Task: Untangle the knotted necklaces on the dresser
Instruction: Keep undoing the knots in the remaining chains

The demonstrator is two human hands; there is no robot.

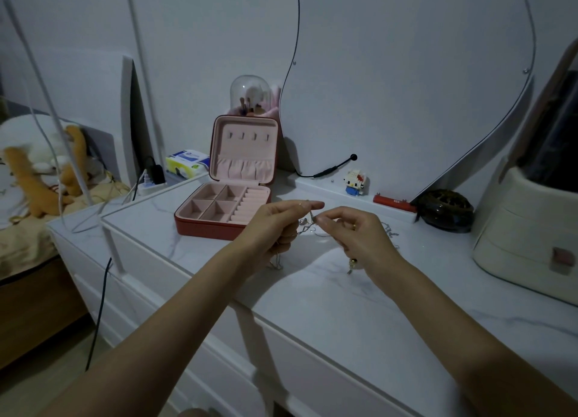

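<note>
Now | necklaces [308, 225] pinched between both hands [316, 225] | above dresser [312, 291]

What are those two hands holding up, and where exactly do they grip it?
Both hold the tangled necklaces: the left hand and right hand each pinch thin chain at the knot between them, loose ends hanging to the dresser.

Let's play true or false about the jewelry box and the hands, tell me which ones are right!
1. The jewelry box is open. True.
2. Both hands pinch the tangled necklaces. True: left hand, right hand.
3. The box's bottom compartments are full of rings. False: they look empty.
4. The right hand wears a ring. True.
5. The small toy figure stands inside the box. False: it stands on a ledge by the wall.
</note>
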